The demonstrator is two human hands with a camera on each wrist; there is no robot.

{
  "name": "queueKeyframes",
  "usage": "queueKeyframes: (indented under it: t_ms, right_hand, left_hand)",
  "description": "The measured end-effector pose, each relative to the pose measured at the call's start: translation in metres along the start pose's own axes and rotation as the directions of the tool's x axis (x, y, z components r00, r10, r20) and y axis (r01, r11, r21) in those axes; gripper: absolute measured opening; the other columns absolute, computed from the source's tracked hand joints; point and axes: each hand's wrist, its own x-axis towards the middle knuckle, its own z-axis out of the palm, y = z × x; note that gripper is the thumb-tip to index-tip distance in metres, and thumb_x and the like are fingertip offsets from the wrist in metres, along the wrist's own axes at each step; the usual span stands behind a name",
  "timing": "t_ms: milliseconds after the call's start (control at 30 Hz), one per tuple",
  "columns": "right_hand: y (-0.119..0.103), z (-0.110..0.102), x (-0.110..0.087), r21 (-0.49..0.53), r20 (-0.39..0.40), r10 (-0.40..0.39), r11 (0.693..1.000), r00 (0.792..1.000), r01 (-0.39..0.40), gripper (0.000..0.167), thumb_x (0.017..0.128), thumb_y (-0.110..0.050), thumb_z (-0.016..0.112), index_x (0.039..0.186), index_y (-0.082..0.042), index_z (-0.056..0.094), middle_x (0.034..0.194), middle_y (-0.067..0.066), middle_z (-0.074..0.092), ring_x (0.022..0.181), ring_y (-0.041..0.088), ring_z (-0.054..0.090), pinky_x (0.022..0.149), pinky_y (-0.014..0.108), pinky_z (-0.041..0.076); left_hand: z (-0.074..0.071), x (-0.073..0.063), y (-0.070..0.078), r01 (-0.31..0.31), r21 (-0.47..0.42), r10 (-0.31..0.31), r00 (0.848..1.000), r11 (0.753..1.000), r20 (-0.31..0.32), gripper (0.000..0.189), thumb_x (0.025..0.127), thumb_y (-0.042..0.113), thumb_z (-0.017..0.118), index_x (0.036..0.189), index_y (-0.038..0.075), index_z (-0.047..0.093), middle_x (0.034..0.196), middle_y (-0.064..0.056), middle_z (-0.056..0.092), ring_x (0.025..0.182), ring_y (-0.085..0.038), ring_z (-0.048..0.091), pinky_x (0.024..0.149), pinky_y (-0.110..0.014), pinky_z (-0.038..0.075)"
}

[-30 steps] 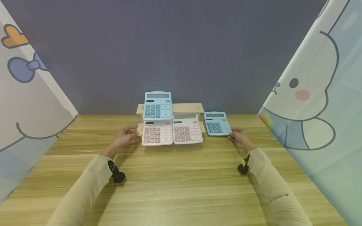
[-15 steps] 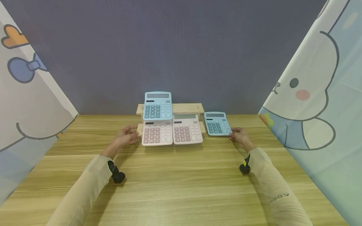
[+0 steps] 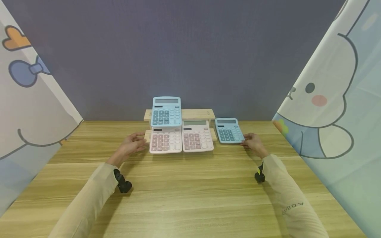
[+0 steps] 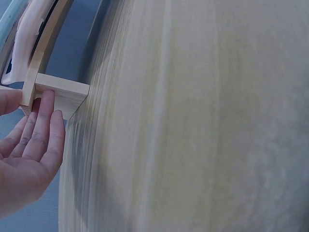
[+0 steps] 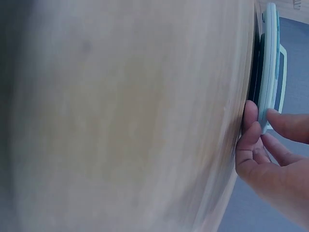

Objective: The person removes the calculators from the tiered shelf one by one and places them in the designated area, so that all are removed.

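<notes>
A two-level wooden rack stands at the far side of the table. A light blue calculator lies on its upper board; two pink calculators sit side by side on the lower one. My left hand pinches the lower board's left end, thumb above and fingers beneath, as the left wrist view shows on the rack. Right of the rack, another blue calculator lies tilted a little on the table. My right hand holds its near right corner, thumb on top of the calculator and fingertips under its edge.
The wood-grain table reaches back to a dark grey panel. Cartoon-printed cloths hang at both sides. Black wrist cameras are strapped at both cuffs.
My right wrist has shifted slightly to the right, its fingers still at the blue calculator's corner. The left hand, rack and calculators have stayed in place.
</notes>
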Motion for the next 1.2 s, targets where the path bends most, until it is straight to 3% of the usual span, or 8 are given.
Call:
queueKeyframes:
  t_ms: [367, 633, 900, 1200]
  right_hand:
    - [0.0017, -0.0046, 0.0015, -0.050, 0.028, -0.016, 0.999, 0.999, 0.017, 0.046, 0.090, 0.005, 0.046, 0.130, 0.019, 0.028, 0.113, 0.026, 0.046, 0.072, 0.003, 0.058, 0.065, 0.018, 0.052]
    - [0.0020, -0.0071, 0.0023, -0.033, 0.061, -0.008, 0.999, 0.998, 0.010, 0.047, 0.089, 0.007, 0.047, 0.130, 0.019, 0.028, 0.105, 0.020, 0.047, 0.073, 0.006, 0.059, 0.065, 0.019, 0.052]
    - [0.0009, -0.0099, 0.0002, -0.073, 0.085, -0.017, 0.997, 0.996, 0.023, 0.047, 0.087, 0.007, 0.049, 0.129, 0.019, 0.031, 0.108, 0.022, 0.047, 0.077, 0.008, 0.059, 0.069, 0.020, 0.053]
    - [-0.0002, -0.0097, -0.0018, -0.062, 0.077, -0.013, 0.998, 0.997, 0.018, 0.047, 0.087, 0.006, 0.050, 0.130, 0.019, 0.032, 0.111, 0.025, 0.046, 0.076, 0.008, 0.058, 0.067, 0.020, 0.053]
  left_hand:
    - [0.0020, -0.0007, 0.0016, -0.003, -0.002, 0.003, 1.000, 1.000, 0.001, 0.055, 0.096, 0.013, 0.044, 0.145, 0.005, 0.019, 0.139, -0.026, 0.031, 0.123, -0.038, 0.044, 0.102, -0.041, 0.041]
    - [0.0014, -0.0003, 0.0011, -0.009, 0.004, 0.009, 1.000, 1.000, -0.002, 0.055, 0.096, 0.013, 0.044, 0.145, 0.005, 0.019, 0.138, -0.025, 0.032, 0.120, -0.036, 0.047, 0.101, -0.041, 0.042]
    - [0.0012, 0.0007, 0.0014, -0.028, -0.005, 0.028, 1.000, 1.000, 0.004, 0.055, 0.096, 0.010, 0.044, 0.144, 0.000, 0.017, 0.138, -0.029, 0.031, 0.119, -0.037, 0.047, 0.101, -0.039, 0.042]
    - [0.0007, 0.0007, -0.0003, -0.008, -0.002, 0.008, 1.000, 1.000, -0.006, 0.055, 0.096, 0.011, 0.044, 0.144, 0.002, 0.018, 0.139, -0.027, 0.031, 0.121, -0.037, 0.046, 0.101, -0.040, 0.042]
